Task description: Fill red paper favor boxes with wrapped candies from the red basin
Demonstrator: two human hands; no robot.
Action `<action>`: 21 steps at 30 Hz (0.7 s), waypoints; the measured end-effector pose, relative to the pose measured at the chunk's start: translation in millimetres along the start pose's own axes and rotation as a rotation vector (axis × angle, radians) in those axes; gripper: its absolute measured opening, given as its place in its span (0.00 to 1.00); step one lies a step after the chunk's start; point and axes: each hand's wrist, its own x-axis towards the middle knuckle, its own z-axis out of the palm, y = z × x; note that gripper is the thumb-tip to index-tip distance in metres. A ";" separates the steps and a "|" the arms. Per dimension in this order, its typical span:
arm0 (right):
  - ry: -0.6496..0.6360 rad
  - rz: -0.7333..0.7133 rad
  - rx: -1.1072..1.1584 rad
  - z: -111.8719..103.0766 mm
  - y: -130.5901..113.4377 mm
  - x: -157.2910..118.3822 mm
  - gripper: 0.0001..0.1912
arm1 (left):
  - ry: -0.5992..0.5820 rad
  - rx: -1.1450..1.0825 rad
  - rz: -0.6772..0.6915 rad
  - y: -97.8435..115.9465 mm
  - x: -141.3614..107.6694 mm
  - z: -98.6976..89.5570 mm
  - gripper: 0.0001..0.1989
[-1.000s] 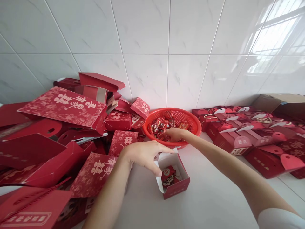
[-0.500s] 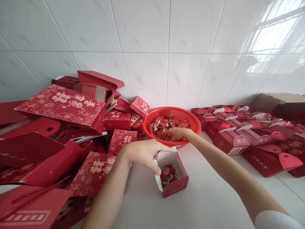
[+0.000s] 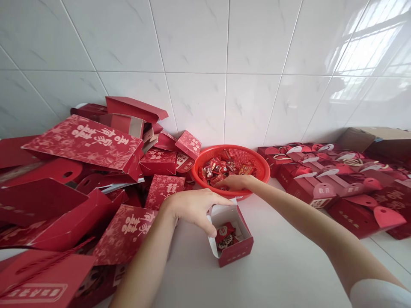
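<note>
A small red box (image 3: 236, 253) with a white inside stands open on the pale table, and wrapped sweets (image 3: 225, 234) lie in it. My left hand (image 3: 195, 208) grips its left wall, thumb at the near side and fingers at the far side. Behind the box is a round orange-red plastic basket (image 3: 265, 167) holding many red-wrapped sweets (image 3: 218, 166). My right hand (image 3: 233, 183) reaches down among them inside the basket's front rim. Its fingertips are partly hidden, and whether they hold a sweet is unclear.
Red boxes and cartons (image 3: 86, 141) with pale lettering lie in a loose heap on the left. Rows of closed red boxes (image 3: 308, 182) with handles stand on the right, with a brown carton (image 3: 359, 139) behind them. A tiled wall (image 3: 192, 98) rises at the back.
My right hand has shifted slightly left within the basket, with its fingers lower among the sweets. My left hand and the small box remain in nearly the same place.
</note>
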 end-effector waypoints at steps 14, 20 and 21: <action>-0.148 -0.036 0.128 2.2 8.1 14.4 0.23 | 0.006 0.038 -0.022 -2.3 -0.7 0.1 0.43; -0.072 -0.013 0.093 4.5 8.7 16.3 0.15 | 0.006 0.029 -0.032 -1.6 -0.9 0.5 0.45; -0.063 -0.012 0.080 5.9 8.1 16.3 0.14 | 0.005 0.035 -0.035 -1.6 -0.7 0.5 0.45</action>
